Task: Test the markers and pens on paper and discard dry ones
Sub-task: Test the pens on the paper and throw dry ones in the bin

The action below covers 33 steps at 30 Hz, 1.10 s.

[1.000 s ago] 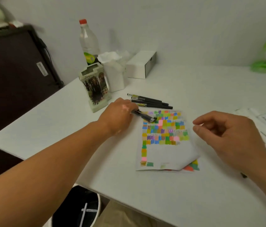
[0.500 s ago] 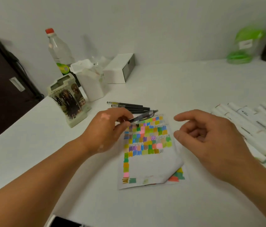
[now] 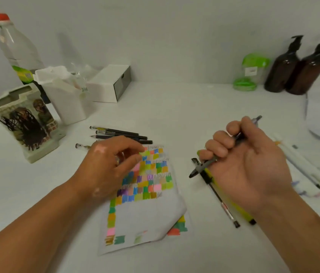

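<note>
Pen [image 3: 200,168], dark-barrelled, sits in the right hand [image 3: 247,160] just right of the paper [image 3: 147,213]. Its tip points down towards the paper's right edge and its back end pokes out past the thumb.

No writing anywhere is sharp enough to read. That goes for the green label on the red-capped plastic bottle [image 3: 17,48], far beyond the paper's left corner, and the white label on the green-lidded jar [image 3: 251,71], far off to the right.

A printed holder [image 3: 25,123] stands left of the paper with open slots on top; I cannot see what is in it. The white bin [image 3: 64,95] behind it has clear wrapping sticking out. A white carton [image 3: 112,83] lies beyond the paper, and two brown pump bottles [image 3: 281,69] stand beside the jar.

The right hand's fingers are wrapped tightly round the pen. The left hand [image 3: 112,164] hangs over the paper's upper left part with its fingers loosely bent and gripping nothing; I cannot tell whether it touches the sheet.

The paper lies on the tabletop [image 3: 175,115], covered in coloured squares, with its near right corner curled up. A row of black pens [image 3: 119,133] lies just beyond it. Two more pens [image 3: 222,201] lie right of it, partly under the right hand, and white markers [image 3: 302,168] lie further right.
</note>
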Each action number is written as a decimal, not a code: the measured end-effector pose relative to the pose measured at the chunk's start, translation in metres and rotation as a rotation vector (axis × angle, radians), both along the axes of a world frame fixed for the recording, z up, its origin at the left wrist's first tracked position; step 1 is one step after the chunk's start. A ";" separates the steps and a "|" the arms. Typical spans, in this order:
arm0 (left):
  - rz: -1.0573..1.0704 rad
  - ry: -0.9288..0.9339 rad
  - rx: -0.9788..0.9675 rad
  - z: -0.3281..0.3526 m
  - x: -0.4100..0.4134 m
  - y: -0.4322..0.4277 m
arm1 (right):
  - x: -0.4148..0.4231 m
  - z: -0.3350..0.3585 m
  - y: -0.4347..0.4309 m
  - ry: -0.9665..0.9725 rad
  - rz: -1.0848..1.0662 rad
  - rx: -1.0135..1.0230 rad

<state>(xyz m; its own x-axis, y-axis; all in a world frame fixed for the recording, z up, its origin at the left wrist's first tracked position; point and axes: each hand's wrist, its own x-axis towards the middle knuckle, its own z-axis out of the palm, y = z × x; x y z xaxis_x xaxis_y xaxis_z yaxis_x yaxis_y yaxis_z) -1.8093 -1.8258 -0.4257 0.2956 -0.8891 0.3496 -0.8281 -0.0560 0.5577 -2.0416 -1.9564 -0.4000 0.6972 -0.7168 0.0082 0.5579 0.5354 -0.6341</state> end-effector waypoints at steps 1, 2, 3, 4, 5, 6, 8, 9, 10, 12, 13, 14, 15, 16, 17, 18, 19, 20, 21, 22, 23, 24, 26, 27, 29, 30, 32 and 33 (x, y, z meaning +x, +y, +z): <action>-0.007 -0.012 0.012 -0.004 0.001 0.003 | -0.001 0.001 -0.002 -0.005 0.017 0.048; -0.027 -0.014 0.011 -0.006 0.001 0.004 | -0.002 0.001 -0.003 -0.002 0.032 0.087; -0.053 -0.006 0.003 -0.007 0.000 0.005 | -0.003 0.002 -0.004 0.003 0.042 0.117; -0.077 0.000 0.002 -0.007 -0.001 0.005 | -0.004 0.001 -0.004 0.013 0.041 0.138; -0.102 0.000 0.012 -0.006 -0.003 0.005 | -0.004 0.000 -0.004 0.023 0.033 0.152; -0.130 -0.006 0.032 -0.006 -0.006 0.004 | -0.004 -0.001 -0.005 0.027 0.026 0.160; -0.200 -0.049 0.091 -0.007 -0.011 0.004 | -0.004 -0.002 -0.005 0.027 0.015 0.166; -0.231 -0.085 0.131 -0.007 -0.012 0.004 | -0.004 -0.001 -0.005 0.035 0.006 0.162; -0.253 -0.114 0.173 -0.008 -0.013 0.004 | -0.003 0.000 -0.004 0.048 -0.006 0.156; -0.282 -0.133 0.251 -0.010 -0.014 0.004 | -0.002 0.000 -0.001 0.065 -0.042 0.150; -0.294 -0.134 0.279 -0.010 -0.015 0.004 | -0.001 0.001 0.000 0.071 -0.056 0.153; -0.305 -0.139 0.297 -0.010 -0.016 0.005 | 0.000 0.001 0.001 0.076 -0.060 0.157; -0.310 -0.151 0.308 -0.011 -0.017 0.005 | 0.001 0.002 0.002 0.083 -0.057 0.159; -0.308 -0.167 0.312 -0.011 -0.018 0.006 | 0.002 0.003 0.002 0.089 -0.051 0.153; -0.300 -0.181 0.308 -0.011 -0.020 0.006 | 0.003 0.004 0.003 0.091 -0.048 0.142; -0.290 -0.192 0.304 -0.011 -0.021 0.006 | 0.004 0.004 0.003 0.092 -0.047 0.128; -0.279 -0.198 0.309 -0.010 -0.023 0.007 | 0.005 0.003 0.004 0.093 -0.045 0.114; -0.271 -0.204 0.323 -0.009 -0.024 0.007 | 0.007 0.002 0.006 0.101 -0.039 0.093; -0.265 -0.210 0.341 -0.008 -0.025 0.007 | 0.008 0.001 0.008 0.123 -0.032 0.055; -0.258 -0.216 0.358 -0.008 -0.025 0.007 | 0.009 0.000 0.010 0.169 -0.028 0.002; -0.252 -0.219 0.372 -0.007 -0.024 0.006 | 0.009 -0.002 0.013 0.233 -0.015 -0.058; -0.246 -0.218 0.383 -0.006 -0.024 0.006 | 0.009 -0.003 0.015 0.303 0.016 -0.114; -0.236 -0.212 0.396 -0.005 -0.023 0.006 | 0.009 -0.006 0.019 0.423 0.092 -0.207; -0.232 -0.212 0.400 -0.005 -0.022 0.006 | 0.009 -0.008 0.021 0.453 0.115 -0.254; -0.232 -0.210 0.408 -0.005 -0.021 0.006 | 0.010 -0.013 0.024 0.490 0.116 -0.383; -0.234 -0.202 0.409 -0.005 -0.021 0.006 | 0.010 -0.016 0.025 0.526 0.095 -0.456; -0.236 -0.187 0.408 -0.005 -0.021 0.006 | 0.012 -0.023 0.027 0.607 0.043 -0.553; -0.238 -0.189 0.409 -0.005 -0.021 0.006 | 0.014 -0.026 0.028 0.638 0.023 -0.586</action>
<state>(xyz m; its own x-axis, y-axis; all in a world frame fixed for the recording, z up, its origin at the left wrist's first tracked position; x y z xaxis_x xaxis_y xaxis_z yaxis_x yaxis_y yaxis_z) -1.8299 -1.8203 -0.4305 0.0337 -0.9993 -0.0134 -0.9290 -0.0363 0.3683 -2.0276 -1.9283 -0.4261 0.7086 -0.7052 -0.0256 -0.0056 0.0306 -0.9995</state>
